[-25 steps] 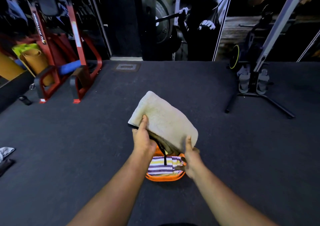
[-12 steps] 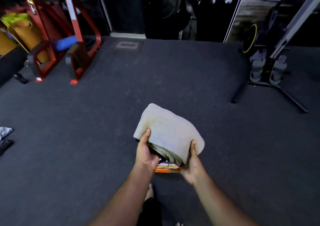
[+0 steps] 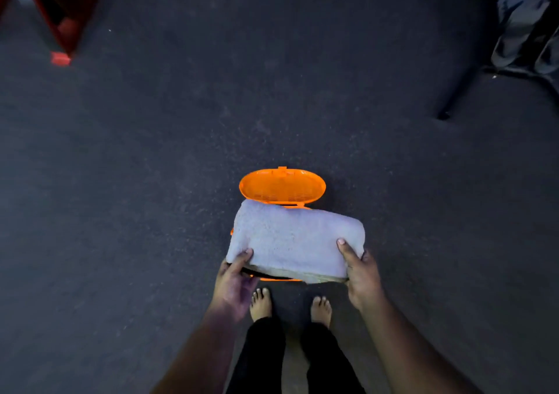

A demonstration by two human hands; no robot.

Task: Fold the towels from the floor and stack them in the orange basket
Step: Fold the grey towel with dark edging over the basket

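Folded towel [image 3: 295,239] over the orange basket [image 3: 282,186], near corners pinched by left hand [image 3: 234,283] and right hand [image 3: 361,275].

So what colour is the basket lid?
Orange lid, seen in the head view.

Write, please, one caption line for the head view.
Both hands, left hand and right hand, hold a folded towel over the open orange basket.

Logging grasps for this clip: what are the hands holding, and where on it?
Folded pale towel, held over the orange basket: left hand grips its near-left corner, right hand its near-right corner.
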